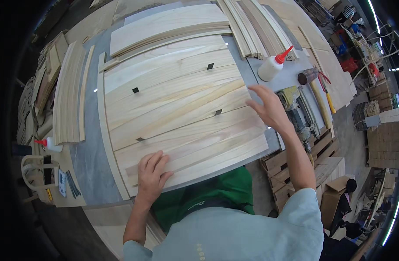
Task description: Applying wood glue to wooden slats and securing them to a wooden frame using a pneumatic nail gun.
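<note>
Pale wooden boards (177, 95) lie side by side on the grey table in front of me, with several small black spacers (210, 66) standing in the seams between them. My left hand (152, 173) rests on the near board (208, 148) close to its left end, fingers stretched over the wood and holding nothing. At the boards' right ends is my right hand (269, 106), thumb and fingers apart, with nothing in it. Whether its fingertips touch the wood I cannot tell. A wooden strip (110, 143) runs along the left ends, and another borders the far side.
Stacked boards (169, 30) lie at the back, and upright strips (69, 95) at the left. Right of the boards stand a white glue bottle (270, 68) with a red nozzle, a mallet (308, 77) and a nail gun (295, 108). A second glue bottle (53, 144) is far left.
</note>
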Demonstrator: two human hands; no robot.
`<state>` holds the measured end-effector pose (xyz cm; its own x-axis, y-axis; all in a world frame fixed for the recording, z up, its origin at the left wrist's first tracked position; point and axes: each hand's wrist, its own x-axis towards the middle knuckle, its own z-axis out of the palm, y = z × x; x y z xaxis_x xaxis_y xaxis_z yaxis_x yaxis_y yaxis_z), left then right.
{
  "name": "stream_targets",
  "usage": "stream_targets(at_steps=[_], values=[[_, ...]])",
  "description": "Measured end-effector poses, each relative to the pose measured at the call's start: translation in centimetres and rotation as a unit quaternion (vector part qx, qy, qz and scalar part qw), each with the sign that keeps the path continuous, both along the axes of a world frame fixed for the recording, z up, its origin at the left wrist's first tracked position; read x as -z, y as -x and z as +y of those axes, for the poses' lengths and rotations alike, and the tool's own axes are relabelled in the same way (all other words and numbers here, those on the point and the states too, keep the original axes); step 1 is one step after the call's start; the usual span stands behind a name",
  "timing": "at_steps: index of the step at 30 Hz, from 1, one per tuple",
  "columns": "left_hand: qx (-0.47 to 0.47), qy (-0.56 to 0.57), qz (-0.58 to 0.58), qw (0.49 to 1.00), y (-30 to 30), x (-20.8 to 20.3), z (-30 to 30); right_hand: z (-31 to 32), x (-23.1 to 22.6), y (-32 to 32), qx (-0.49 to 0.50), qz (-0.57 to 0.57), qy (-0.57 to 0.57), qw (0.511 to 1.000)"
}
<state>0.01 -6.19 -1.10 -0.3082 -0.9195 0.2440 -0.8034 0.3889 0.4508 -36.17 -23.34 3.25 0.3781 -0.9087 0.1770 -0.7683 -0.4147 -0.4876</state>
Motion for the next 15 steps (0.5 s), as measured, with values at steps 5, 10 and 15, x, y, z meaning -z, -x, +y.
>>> stream_targets(at_steps=[5,10,15], values=[[-0.006,0.01,0.008,1.0,-0.3,0.4,0.3,-3.9,-1.6,-4.9,0.031,-0.135,-0.028,0.99],[-0.022,0.006,0.001,1.0,-0.1,0.3,0.6,-12.4,-2.4,-4.3,0.158,-0.081,0.197,0.964],[-0.025,0.015,0.001,1.0,0.1,0.4,0.4,-22.3,1.1,-1.0,0.31,0.18,0.026,0.933]])
